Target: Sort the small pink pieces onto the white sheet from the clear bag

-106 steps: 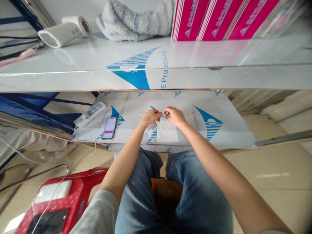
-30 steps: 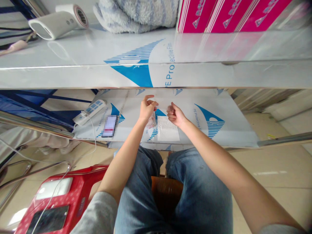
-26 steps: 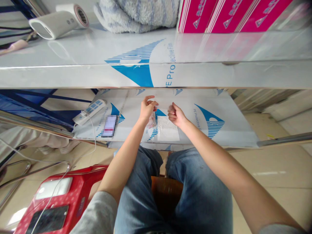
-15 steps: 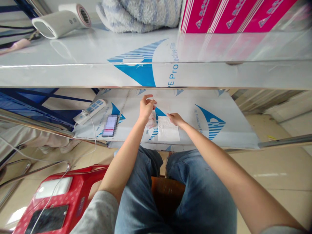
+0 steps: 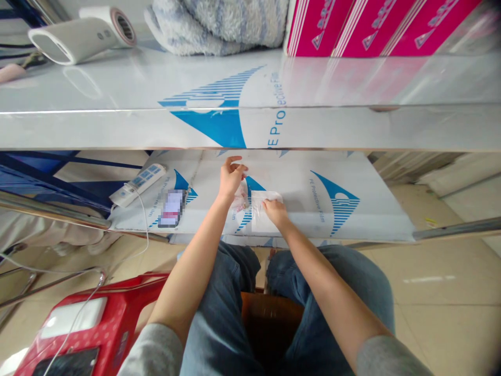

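A flat, white square packet with a filmy, wrinkled surface [image 5: 260,223] lies on the lower shelf in front of my knees. My right hand [image 5: 275,211] rests over its upper middle, fingers curled closed against the film. Up and to the left, my left hand [image 5: 232,178] is raised just above the shelf, its index finger partly extended and the others bent inward. Whatever its fingertips hold is too small to name. Beside that hand lies a crumpled clear plastic piece with reddish marks [image 5: 240,200].
A phone [image 5: 171,208] and a white power strip [image 5: 139,184] lie on the left of the lower shelf [image 5: 289,177]. The upper shelf edge [image 5: 321,128] overhangs, bearing a hair dryer [image 5: 74,42], a fluffy towel [image 5: 219,26] and pink boxes [image 5: 317,28]. A red stool [image 5: 121,308] stands left.
My right hand has moved left and slightly down, from the packet's upper right corner to over its middle. My left hand stays about where it was. The view has shifted slightly.
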